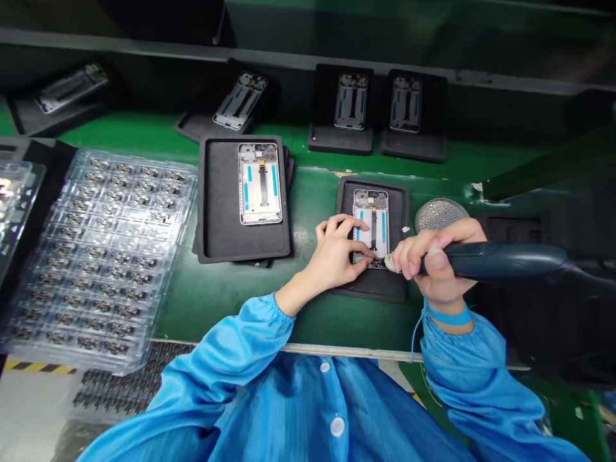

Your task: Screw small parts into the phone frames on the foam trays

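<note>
A smartphone frame with its inside showing (380, 224) lies in a black foam tray (370, 290), a dark ribbon and blue strips along its middle. My left hand (334, 251) rests over its left side. The thumb and index finger come together on the phone's lower end, while the other fingers curl over the edge. In my right hand (440, 260) is a dark electric screwdriver (505, 258), held nearly level, its working end pointing left at the phone's lower end. My fingers partly hide the tip, so contact cannot be made out.
Left of my hands, another opened phone (260, 183) lies in a foam tray (219, 237). Clear plastic trays of small parts (103, 256) stand farther left. Behind are several trayed phones (352, 106). A round dish of silvery bits (440, 213) sits beside my right hand.
</note>
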A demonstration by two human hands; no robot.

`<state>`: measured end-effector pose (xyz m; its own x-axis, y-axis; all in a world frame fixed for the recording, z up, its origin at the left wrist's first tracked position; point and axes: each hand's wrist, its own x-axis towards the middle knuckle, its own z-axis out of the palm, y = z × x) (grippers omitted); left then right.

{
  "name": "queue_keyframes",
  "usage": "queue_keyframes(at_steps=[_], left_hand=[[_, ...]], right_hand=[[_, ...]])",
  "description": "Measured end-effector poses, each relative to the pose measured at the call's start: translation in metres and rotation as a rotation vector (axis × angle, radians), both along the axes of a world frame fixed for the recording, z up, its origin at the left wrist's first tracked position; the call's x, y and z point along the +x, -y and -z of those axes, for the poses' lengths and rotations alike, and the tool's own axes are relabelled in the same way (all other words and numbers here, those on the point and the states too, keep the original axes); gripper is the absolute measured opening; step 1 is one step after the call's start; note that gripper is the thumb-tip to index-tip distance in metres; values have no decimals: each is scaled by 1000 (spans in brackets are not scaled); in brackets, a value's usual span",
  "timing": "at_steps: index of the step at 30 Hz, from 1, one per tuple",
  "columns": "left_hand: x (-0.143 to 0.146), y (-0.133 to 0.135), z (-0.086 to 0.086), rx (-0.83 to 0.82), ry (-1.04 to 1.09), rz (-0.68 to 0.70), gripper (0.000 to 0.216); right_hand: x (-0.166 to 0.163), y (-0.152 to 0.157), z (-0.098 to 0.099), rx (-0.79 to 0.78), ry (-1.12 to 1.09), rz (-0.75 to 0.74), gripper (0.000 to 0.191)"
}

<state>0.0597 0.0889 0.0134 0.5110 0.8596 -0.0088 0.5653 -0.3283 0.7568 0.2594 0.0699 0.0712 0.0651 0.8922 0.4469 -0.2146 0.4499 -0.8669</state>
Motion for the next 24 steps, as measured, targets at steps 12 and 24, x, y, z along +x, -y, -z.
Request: queue_keyframes(at_steps=[12, 24], left_hand=[[19, -48, -1, 140, -11, -250, 48], [2, -48, 12, 126, -138, -82, 59]], right_hand=[[-1, 5, 18, -118, 69, -41, 41], [44, -14, -2, 93, 29, 340, 46]])
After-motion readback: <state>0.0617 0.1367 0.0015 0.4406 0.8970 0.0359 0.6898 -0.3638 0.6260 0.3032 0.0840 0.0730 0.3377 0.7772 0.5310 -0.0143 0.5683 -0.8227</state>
